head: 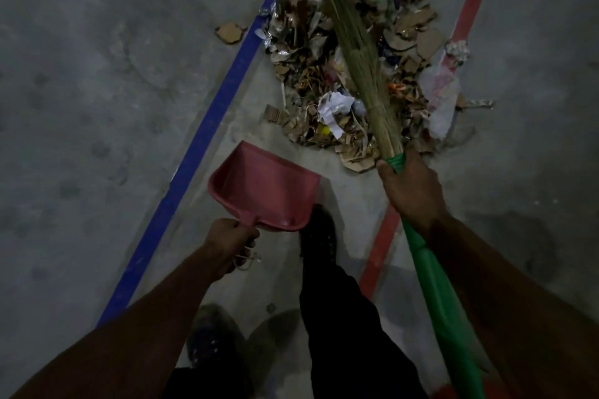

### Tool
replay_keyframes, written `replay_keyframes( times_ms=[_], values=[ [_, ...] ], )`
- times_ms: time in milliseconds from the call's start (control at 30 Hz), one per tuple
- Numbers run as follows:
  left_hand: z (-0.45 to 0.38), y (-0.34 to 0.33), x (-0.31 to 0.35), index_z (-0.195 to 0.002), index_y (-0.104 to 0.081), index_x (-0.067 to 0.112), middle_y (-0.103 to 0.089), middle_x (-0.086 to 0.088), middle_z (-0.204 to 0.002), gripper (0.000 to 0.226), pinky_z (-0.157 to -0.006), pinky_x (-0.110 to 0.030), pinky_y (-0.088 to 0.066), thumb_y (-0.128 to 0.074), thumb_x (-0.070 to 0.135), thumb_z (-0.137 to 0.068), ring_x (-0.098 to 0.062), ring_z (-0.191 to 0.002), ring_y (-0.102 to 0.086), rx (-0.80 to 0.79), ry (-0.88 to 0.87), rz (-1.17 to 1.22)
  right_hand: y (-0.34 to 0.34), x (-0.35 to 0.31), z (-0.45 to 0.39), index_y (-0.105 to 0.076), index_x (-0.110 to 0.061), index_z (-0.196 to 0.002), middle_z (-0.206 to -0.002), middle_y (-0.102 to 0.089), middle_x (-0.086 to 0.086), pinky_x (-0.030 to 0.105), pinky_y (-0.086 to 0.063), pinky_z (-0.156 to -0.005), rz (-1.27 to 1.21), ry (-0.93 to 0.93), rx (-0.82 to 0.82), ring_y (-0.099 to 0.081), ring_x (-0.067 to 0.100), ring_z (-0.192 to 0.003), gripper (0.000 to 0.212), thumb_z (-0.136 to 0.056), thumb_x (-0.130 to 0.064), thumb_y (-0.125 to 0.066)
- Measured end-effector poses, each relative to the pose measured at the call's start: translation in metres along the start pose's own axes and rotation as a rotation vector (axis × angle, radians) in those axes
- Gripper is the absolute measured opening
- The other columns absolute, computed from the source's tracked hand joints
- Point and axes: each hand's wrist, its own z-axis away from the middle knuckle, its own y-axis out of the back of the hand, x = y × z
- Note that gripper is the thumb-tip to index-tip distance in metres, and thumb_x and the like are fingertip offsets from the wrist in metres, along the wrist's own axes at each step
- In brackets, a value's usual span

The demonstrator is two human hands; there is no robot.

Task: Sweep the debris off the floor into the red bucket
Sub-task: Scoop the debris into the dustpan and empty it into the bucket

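Note:
A heap of debris (405, 29), cardboard scraps, paper, foil and plastic, lies on the grey floor between a blue line and a red line. My right hand (411, 191) grips a grass broom (350, 39) at the top of its green handle (437, 295); the bristles stretch across the heap toward the top of the view. My left hand (230, 244) holds a red dustpan (262, 188) by its handle, its mouth turned toward the heap, a short way in front of it. No red bucket is clearly in view.
A blue floor line (214, 113) runs diagonally on the left and a red floor line (473, 0) on the right. One cardboard scrap (230, 32) lies left of the blue line. My dark shoes (319, 233) stand just behind the dustpan.

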Motion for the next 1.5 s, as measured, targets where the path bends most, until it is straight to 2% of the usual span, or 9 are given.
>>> replay_keyframes(
  times_ms=[200, 467, 767, 933, 1067, 1233, 1333, 1433, 1500],
  values=[
    [-0.051, -0.021, 0.027, -0.070, -0.055, -0.001, -0.051, -0.012, -0.054, 0.023, -0.030, -0.011, -0.024, -0.065, 0.008, -0.089, -0.009, -0.023, -0.041, -0.015, -0.035, 0.031, -0.006, -0.009, -0.058, -0.049, -0.012, -0.124, -0.118, -0.060, 0.017, 0.040, -0.047, -0.086, -0.010, 0.054, 0.054, -0.057, 0.036, -0.105, 0.043, -0.094, -0.043, -0.054],
    [-0.078, -0.050, 0.097, -0.078, -0.058, 0.003, -0.054, -0.013, -0.067, 0.018, -0.030, -0.013, -0.025, -0.071, 0.013, -0.087, -0.015, -0.034, -0.046, 0.010, 0.002, 0.081, 0.037, -0.043, -0.154, -0.046, -0.009, -0.125, -0.120, -0.058, 0.020, 0.037, -0.045, -0.081, 0.069, 0.123, 0.055, -0.057, 0.035, -0.106, 0.044, -0.097, -0.043, -0.050],
    [-0.093, -0.078, 0.147, -0.080, -0.062, -0.001, -0.052, -0.012, -0.059, 0.014, -0.030, -0.011, -0.024, -0.069, 0.009, -0.087, -0.009, -0.025, -0.043, 0.037, -0.021, 0.157, 0.058, -0.096, -0.280, -0.046, -0.005, -0.128, -0.125, -0.056, 0.021, 0.031, -0.034, -0.072, 0.269, 0.223, 0.003, -0.056, 0.036, -0.104, 0.050, -0.096, -0.043, -0.052],
    [-0.105, -0.082, 0.173, -0.073, -0.061, 0.002, -0.051, -0.011, -0.054, 0.017, -0.029, -0.011, -0.025, -0.068, 0.007, -0.088, -0.008, -0.023, -0.040, 0.045, -0.030, 0.138, 0.055, -0.110, -0.324, -0.057, 0.004, -0.120, -0.122, -0.058, 0.027, 0.033, -0.035, -0.075, 0.481, 0.307, -0.100, -0.057, 0.041, -0.111, 0.038, -0.095, -0.024, -0.054],
    [-0.116, -0.081, 0.179, -0.070, -0.061, 0.004, -0.050, -0.007, -0.048, 0.018, -0.030, -0.011, -0.024, -0.068, 0.006, -0.086, -0.010, -0.024, -0.041, 0.078, -0.072, 0.106, 0.041, -0.095, -0.320, -0.056, 0.001, -0.114, -0.111, -0.061, 0.023, 0.033, -0.038, -0.067, 0.513, 0.390, -0.165, -0.058, 0.034, -0.086, 0.030, -0.095, -0.022, -0.057],
    [-0.124, -0.077, 0.175, -0.068, -0.061, 0.007, -0.058, -0.008, -0.055, 0.021, -0.033, -0.015, -0.031, -0.069, 0.019, -0.085, -0.011, -0.034, -0.052, 0.147, -0.184, -0.146, 0.030, -0.051, -0.272, -0.052, -0.001, -0.110, -0.088, -0.059, 0.014, 0.025, -0.029, -0.049, 0.465, 0.499, -0.197, -0.052, 0.023, -0.070, 0.035, -0.095, -0.031, -0.059],
    [-0.128, -0.071, 0.171, -0.080, -0.060, 0.010, -0.061, -0.008, -0.073, 0.027, -0.059, -0.026, -0.042, -0.062, 0.036, -0.088, -0.023, -0.066, -0.061, 0.219, -0.266, -0.508, 0.042, -0.038, -0.254, -0.048, -0.007, -0.118, -0.085, -0.059, 0.009, 0.024, -0.034, -0.052, 0.484, 0.477, -0.128, -0.059, 0.029, -0.069, 0.038, -0.097, -0.039, -0.052],
    [-0.134, -0.066, 0.166, -0.089, -0.054, 0.013, -0.063, -0.008, -0.087, 0.030, -0.068, -0.032, -0.044, -0.053, 0.042, -0.093, -0.028, -0.081, -0.061, 0.308, -0.360, -0.715, 0.060, -0.043, -0.264, -0.048, -0.013, -0.116, -0.072, -0.050, -0.004, 0.018, -0.030, -0.040, 0.415, 0.428, -0.050, -0.050, 0.013, -0.053, 0.034, -0.097, -0.041, -0.053],
    [-0.137, -0.064, 0.159, -0.088, -0.049, 0.014, -0.058, -0.006, -0.085, 0.028, -0.065, -0.032, -0.039, -0.050, 0.042, -0.096, -0.029, -0.080, -0.060, 0.384, -0.467, -0.808, 0.064, -0.056, -0.283, -0.050, -0.009, -0.118, -0.081, -0.053, 0.004, 0.024, -0.037, -0.049, 0.451, 0.419, -0.017, -0.053, 0.023, -0.063, 0.037, -0.095, -0.039, -0.055]
  ],
)
